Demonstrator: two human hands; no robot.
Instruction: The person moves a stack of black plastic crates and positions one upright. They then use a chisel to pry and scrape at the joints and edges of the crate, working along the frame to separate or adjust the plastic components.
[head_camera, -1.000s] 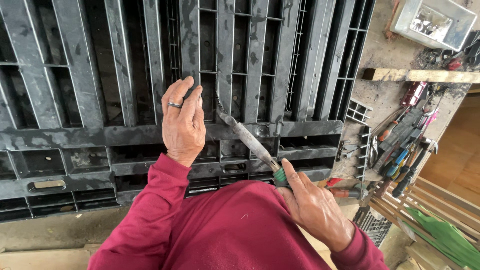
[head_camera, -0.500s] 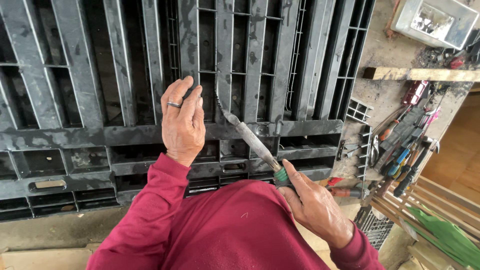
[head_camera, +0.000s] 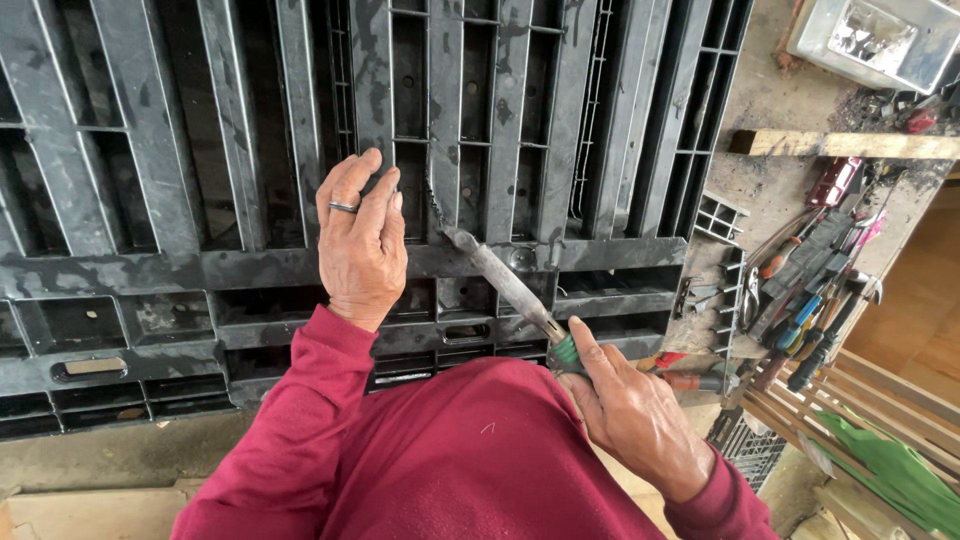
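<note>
A large black plastic pallet (head_camera: 150, 270) with long slats fills most of the head view. My left hand (head_camera: 362, 245), with a ring on one finger, rests flat on a slat near the pallet's cross beam, fingers together. My right hand (head_camera: 635, 415) grips the green handle of a long, worn metal tool (head_camera: 500, 280). The tool's blade slants up and to the left, and its tip touches a slat just right of my left hand's fingertips. My red sleeves and top fill the lower middle.
Several hand tools with coloured handles (head_camera: 810, 290) lie on the dusty surface to the right. A wooden strip (head_camera: 850, 145) and a pale tray (head_camera: 880, 40) are at upper right. Wooden slats and green sheet material (head_camera: 890, 470) sit at lower right.
The tool tip has shifted slightly along the slat beside my left hand. Both hands stay in nearly the same place.
</note>
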